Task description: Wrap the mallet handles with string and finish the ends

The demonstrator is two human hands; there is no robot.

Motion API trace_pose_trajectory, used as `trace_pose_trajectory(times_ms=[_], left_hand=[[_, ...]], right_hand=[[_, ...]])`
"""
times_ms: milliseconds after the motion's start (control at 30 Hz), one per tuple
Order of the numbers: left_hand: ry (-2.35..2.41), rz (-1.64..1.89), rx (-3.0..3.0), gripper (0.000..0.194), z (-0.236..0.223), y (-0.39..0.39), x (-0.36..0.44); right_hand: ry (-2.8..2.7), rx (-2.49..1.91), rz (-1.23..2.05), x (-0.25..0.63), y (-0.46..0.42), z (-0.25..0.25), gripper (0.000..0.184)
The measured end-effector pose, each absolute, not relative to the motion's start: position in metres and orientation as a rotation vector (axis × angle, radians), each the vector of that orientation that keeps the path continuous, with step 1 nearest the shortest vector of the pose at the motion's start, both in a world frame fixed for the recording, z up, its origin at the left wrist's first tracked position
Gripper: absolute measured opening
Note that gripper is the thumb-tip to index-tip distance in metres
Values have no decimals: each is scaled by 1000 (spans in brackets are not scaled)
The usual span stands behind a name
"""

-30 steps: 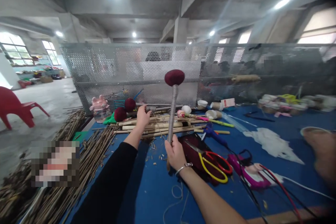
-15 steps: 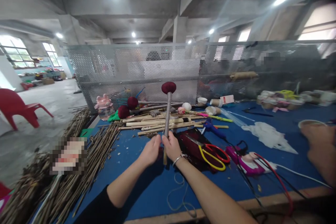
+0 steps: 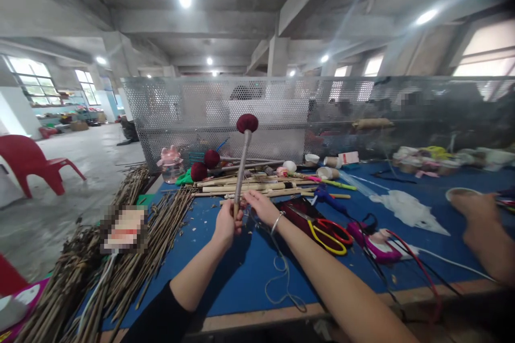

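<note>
A stick wrapped in grey yarn (image 3: pixel 242 166), topped by a dark red fuzzy ball (image 3: pixel 247 123), stands nearly upright in front of me, leaning slightly right at the top. My left hand (image 3: pixel 226 225) is closed round its bare lower end. Just right of the stick, my right hand (image 3: pixel 261 208) has its fingers pinched together by the wrapping. A loose strand of grey yarn (image 3: pixel 286 273) trails from beneath that hand to the table's front edge; the exact pinch is partly hidden. Red-and-yellow-handled scissors (image 3: pixel 328 236) lie on dark red cloth (image 3: pixel 295 213) beyond my right wrist.
Bundled thin twigs (image 3: pixel 156 246) cover the left side of the blue table (image 3: pixel 241 284). Behind my hands lie wooden sticks (image 3: pixel 261 187) and two more red balls (image 3: pixel 205 165). A blue glue gun (image 3: pixel 328 198), a purple power strip (image 3: pixel 378 246) and another person's arm (image 3: pixel 483 230) are on the right.
The stick has shifted left and now tilts more. My left hand has turned to wrap round its lower end, while my right hand has left the stick's front and sits at its right side.
</note>
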State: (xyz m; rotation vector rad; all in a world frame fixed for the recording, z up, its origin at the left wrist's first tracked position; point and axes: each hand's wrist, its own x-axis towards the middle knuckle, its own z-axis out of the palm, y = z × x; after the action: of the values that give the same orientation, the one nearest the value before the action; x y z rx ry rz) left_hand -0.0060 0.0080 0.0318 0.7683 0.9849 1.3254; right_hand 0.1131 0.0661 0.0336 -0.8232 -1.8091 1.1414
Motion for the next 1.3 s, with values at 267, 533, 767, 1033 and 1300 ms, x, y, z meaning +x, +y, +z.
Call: trace_pose_trajectory(times_ms=[267,533,767,1033,1300], left_hand=[[993,1419,804,30,19,18,-14],[1157,1477,1028,39,5,17,-20],[1440,1602,1290,35,1,12,-29],[1395,1508,1573,30,0,4,-23],[1455,1544,1450,30,1,4,-24]], right_hand=[[-1937,-904,1013,121,76,22,26],[-1826,-1103,816,140,81,1,35],[-1526,-1331,237,165,86,14,34],[-1661,-732,1278,93,36,-3,50],[-1610,-924,1252,100,38,1,33]])
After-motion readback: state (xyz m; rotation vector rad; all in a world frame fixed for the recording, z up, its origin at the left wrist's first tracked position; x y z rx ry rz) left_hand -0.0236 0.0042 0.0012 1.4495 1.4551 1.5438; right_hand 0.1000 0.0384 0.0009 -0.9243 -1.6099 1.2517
